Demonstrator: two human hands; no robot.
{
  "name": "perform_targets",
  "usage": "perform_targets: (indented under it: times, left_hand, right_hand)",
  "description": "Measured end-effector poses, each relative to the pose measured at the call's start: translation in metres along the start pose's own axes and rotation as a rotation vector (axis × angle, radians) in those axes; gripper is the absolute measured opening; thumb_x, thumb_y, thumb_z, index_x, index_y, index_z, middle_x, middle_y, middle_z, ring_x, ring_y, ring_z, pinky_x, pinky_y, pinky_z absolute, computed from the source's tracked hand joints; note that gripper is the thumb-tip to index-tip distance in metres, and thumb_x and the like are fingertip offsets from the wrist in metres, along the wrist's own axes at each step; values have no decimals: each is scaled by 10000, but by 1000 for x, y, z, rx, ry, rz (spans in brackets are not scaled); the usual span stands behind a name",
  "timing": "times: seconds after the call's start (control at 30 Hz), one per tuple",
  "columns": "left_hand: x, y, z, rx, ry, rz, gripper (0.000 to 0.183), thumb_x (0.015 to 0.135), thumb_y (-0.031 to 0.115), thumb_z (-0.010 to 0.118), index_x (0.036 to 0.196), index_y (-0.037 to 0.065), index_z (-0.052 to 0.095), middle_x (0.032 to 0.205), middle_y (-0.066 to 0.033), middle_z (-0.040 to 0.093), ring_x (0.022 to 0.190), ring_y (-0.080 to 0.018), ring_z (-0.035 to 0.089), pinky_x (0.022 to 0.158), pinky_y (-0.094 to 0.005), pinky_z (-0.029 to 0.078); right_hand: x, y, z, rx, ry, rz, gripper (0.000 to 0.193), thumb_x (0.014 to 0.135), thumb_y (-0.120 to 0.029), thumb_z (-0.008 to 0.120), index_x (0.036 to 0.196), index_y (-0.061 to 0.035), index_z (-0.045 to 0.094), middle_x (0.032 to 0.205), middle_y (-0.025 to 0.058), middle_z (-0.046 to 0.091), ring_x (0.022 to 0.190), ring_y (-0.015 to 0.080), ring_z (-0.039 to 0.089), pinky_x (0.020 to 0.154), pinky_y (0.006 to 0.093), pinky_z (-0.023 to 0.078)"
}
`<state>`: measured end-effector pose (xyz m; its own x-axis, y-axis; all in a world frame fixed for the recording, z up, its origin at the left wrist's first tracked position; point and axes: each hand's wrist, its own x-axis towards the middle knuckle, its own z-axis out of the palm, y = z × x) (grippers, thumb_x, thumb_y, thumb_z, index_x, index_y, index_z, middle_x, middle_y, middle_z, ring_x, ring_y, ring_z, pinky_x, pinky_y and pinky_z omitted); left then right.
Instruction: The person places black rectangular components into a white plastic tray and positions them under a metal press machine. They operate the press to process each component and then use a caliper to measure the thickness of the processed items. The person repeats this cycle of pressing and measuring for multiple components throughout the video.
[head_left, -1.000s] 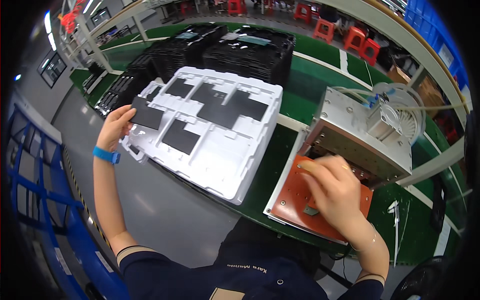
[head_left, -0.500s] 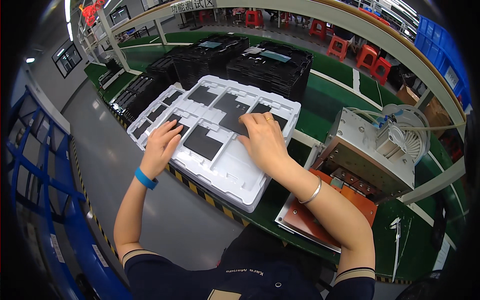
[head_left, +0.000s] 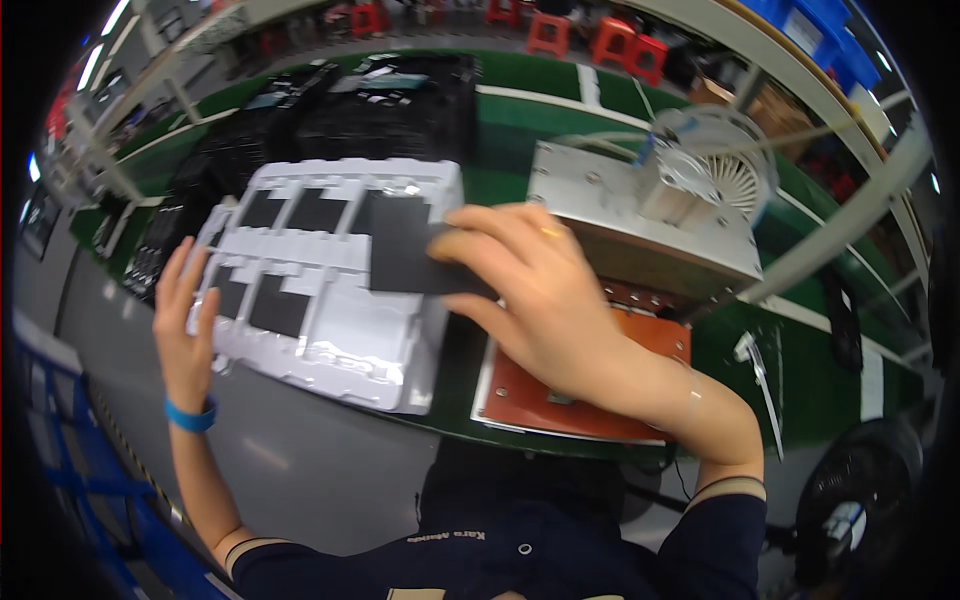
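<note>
My right hand (head_left: 545,295) pinches a thin dark grey sheet (head_left: 400,250) by its right part, fingers above and thumb below. The sheet is raised over the right side of a white moulded plastic tray (head_left: 360,350). Several similar dark pieces lie in the tray's pockets, among them one dark square piece (head_left: 279,306) at the near side. Fingers apart and holding nothing, my left hand (head_left: 184,325) is at the tray's left edge; whether it touches the tray I cannot tell.
To the right stands a metal machine block (head_left: 640,210) with a round clear-cased part (head_left: 735,170); an orange plate (head_left: 540,390) lies below it. Stacked black trays (head_left: 390,110) stand behind the white tray. A caliper-like tool (head_left: 762,385) lies on the green bench at right.
My right hand has lifted the dark sheet out of the tray and moved it rightward. My left hand has come away from the tray's pieces to its left edge. The view has swung right.
</note>
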<state>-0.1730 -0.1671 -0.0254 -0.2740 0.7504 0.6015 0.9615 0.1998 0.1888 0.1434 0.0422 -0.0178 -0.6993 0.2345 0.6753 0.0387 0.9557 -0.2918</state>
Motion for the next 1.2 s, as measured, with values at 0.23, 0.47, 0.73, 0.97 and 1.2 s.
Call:
perform_targets:
  times: [0.23, 0.47, 0.73, 0.97, 1.2]
  left_hand:
    - [53, 107, 14, -121, -187, 466, 463, 832, 172, 677, 1277, 49, 637, 1415, -183, 525, 1342, -367, 472, 1105, -499, 340]
    - [45, 224, 83, -455, -652, 1077, 606, 806, 432, 727, 1284, 86, 585, 1393, -151, 515, 1299, -312, 497, 1061, -475, 365]
    - [19, 245, 116, -346, -779, 1232, 758, 841, 542, 642, 1366, 14, 498, 1458, -202, 431, 1351, -307, 423, 1057, -470, 386]
    - [20, 247, 115, -308, -841, 1232, 774, 852, 590, 589, 1380, 32, 496, 1463, -185, 428, 1364, -300, 399, 1066, -472, 373]
    - [23, 249, 115, -293, -844, 1234, 756, 875, 591, 563, 1382, 35, 496, 1476, -180, 415, 1375, -289, 392, 1088, -479, 347]
  right_hand:
    - [-151, -18, -102, -196, -236, 504, 410, 728, -89, 787, 1114, -49, 655, 1245, 114, 607, 1075, 325, 568, 958, 428, 448]
    - [-155, -6, -79, 20, -241, 561, 392, 795, -143, 771, 1154, -51, 646, 1179, 100, 616, 1029, 302, 563, 909, 400, 465]
    - [-154, 14, -47, -213, -145, 403, 343, 720, -7, 692, 1062, -14, 666, 1034, 94, 617, 933, 270, 576, 840, 386, 468]
    - [-148, 10, -43, -359, -210, 450, 379, 712, -31, 683, 1089, -1, 660, 1111, 114, 598, 1038, 292, 566, 911, 410, 457]
    - [-151, 14, -47, -347, -194, 411, 412, 756, -72, 697, 1166, -66, 651, 1169, 95, 585, 1105, 290, 525, 913, 414, 444]
